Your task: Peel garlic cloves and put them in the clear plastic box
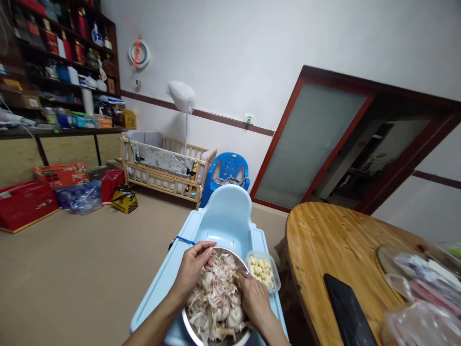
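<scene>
A metal bowl [184,321] full of papery garlic skins [216,293] and whole garlic bulbs [234,317] rests on the light-blue tray of a child's high chair [162,288]. Over the bowl's far left rim, my left hand [194,265] has its thumb and fingers pinched together; whatever is between them is too small to name. My right hand [254,295] reaches into the bowl from the right with its fingers curled at the skins, and what it grips is hidden. Beside it, a clear plastic container [275,283] holds several peeled garlic cloves [261,270].
To the right stands a wooden table [317,240] with a black phone [349,307] and plastic bags [425,322]. A blue child's chair [228,168] and a wooden crib [165,180] are by the wall. Red bags [27,204] and boxes lie on the floor at left.
</scene>
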The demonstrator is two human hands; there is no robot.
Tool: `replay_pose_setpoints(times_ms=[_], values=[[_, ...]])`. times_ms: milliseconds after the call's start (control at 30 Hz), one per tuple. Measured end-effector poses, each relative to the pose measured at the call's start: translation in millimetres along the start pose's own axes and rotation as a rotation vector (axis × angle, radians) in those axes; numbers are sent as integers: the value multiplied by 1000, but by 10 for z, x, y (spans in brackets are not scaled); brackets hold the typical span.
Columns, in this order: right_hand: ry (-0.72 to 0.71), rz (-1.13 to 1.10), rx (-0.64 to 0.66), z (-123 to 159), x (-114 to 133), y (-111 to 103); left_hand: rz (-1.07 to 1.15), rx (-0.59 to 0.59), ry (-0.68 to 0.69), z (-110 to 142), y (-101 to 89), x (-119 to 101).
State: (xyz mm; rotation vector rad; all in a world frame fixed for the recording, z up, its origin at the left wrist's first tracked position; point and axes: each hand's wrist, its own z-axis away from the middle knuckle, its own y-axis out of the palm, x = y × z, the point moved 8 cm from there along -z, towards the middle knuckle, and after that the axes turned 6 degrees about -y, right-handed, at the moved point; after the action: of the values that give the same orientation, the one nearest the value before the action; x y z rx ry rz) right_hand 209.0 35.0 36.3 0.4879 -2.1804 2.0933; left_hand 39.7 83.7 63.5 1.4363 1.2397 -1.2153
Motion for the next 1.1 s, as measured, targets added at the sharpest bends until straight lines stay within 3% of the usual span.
replay_pose_setpoints(times_ms=[200,500,667,867,1100], values=[[-3,-52,-82,12,-60,-92,-402,20,111,258,-187,-10],[-31,-376,-238,-1,-133,-171,-738,205,161,324,254,134],[-31,-524,-317,31,-218,-196,-817,241,203,289,296,57],[-38,-699,-362,77,-248,-170,-808,204,271,288,297,-128],[-115,-855,-365,126,-128,-171,-739,284,299,355,523,-203]])
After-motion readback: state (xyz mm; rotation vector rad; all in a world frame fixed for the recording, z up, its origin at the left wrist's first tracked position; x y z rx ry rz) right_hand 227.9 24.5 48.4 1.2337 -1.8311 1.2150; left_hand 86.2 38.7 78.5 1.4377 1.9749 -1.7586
